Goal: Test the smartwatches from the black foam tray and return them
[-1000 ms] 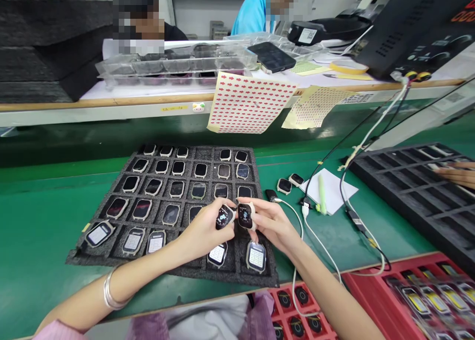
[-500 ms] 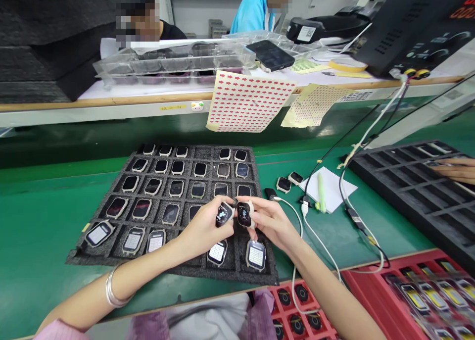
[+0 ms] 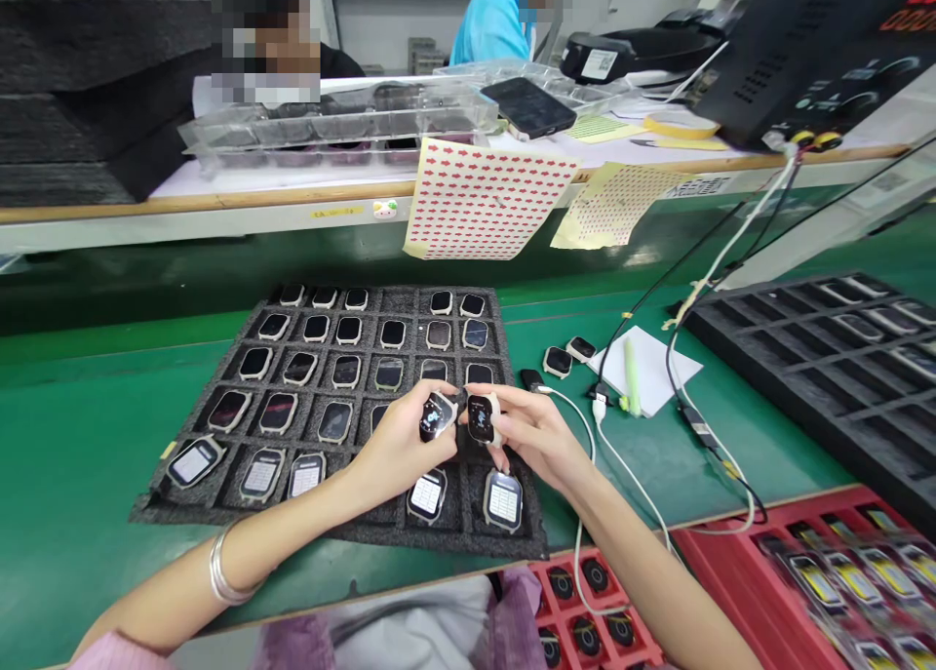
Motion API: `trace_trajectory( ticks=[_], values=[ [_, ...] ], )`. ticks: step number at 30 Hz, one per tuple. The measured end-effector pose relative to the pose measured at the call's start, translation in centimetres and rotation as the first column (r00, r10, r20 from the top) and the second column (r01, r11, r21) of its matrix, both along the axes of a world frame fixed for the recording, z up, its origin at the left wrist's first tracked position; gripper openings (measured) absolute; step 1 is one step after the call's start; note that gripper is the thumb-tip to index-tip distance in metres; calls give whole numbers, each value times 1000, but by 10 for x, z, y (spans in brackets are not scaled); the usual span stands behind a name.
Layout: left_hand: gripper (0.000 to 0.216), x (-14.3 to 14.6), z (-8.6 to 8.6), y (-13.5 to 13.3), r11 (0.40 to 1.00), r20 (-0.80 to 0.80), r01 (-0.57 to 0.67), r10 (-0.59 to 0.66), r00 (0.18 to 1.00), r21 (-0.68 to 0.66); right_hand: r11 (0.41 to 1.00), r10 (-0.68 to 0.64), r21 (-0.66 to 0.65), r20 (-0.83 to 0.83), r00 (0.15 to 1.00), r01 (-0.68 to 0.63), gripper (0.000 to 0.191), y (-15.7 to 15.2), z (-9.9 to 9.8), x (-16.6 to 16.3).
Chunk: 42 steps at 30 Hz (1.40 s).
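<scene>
My left hand (image 3: 399, 446) pinches a small smartwatch body (image 3: 436, 416) with a lit screen. My right hand (image 3: 533, 436) grips a second smartwatch body (image 3: 481, 419), also lit. Both are held side by side just above the near right part of a black foam tray (image 3: 219, 499). The tray's pockets hold several watch bodies; those in the front row (image 3: 503, 501) show white screens, those farther back are dark.
Two loose watch bodies (image 3: 568, 356), a white paper (image 3: 658, 373) with a green pen (image 3: 632, 363) and cables (image 3: 702, 426) lie to the right. Another black foam tray (image 3: 804, 377) sits far right, red trays (image 3: 738, 572) at the near edge. Sticker sheets (image 3: 489, 202) hang from the far shelf, where two people sit.
Both hands with their watches have stayed almost still over the tray. Another person's hand at the far right tray has withdrawn out of view.
</scene>
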<state>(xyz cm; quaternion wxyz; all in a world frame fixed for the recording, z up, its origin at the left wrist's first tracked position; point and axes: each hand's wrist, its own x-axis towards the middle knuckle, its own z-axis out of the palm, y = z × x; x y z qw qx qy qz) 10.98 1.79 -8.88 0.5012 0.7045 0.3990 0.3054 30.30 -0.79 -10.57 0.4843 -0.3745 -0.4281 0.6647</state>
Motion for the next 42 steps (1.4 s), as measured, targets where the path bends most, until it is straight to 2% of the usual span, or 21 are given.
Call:
trace_trajectory(
  ticks=[5, 10, 13, 15, 18, 22, 29, 42],
  values=[
    [34, -1, 3, -1, 1000, 35, -6, 7, 999, -13, 1000, -6, 19, -16, 1000, 6, 44, 0, 2, 1],
    [34, -1, -1, 0, 999, 25, -9, 10, 1000, -34, 999, 38, 21, -39, 998, -37, 42, 0, 1, 1],
    [47, -1, -4, 2, 982, 81, 11, 4, 997, -188, 999, 41, -2, -45, 998, -41, 44, 0, 1, 2],
    [55, -2, -3, 4, 941, 185, 46, 18, 983, -336, 999, 40, -17, -51, 998, -41, 41, 1, 1, 3],
    [53, -3, 1, 7, 868, 309, 77, 90, 947, -491, 998, 41, -37, -53, 998, -43, 40, 1, 0, 3],
    [48, -5, 3, 9, 807, 353, 71, 176, 919, -587, 1000, -1, -19, 29, 1000, 1, 49, 1, -6, 2],
    [42, -6, -1, 10, 802, 366, 97, 158, 917, -589, 996, -50, 83, 174, 983, 36, 58, -2, -11, 4],
    [38, -5, -1, 8, 829, 382, 147, 86, 920, -540, 983, -152, 144, 322, 934, 110, 48, -4, -11, 2]
  ],
)
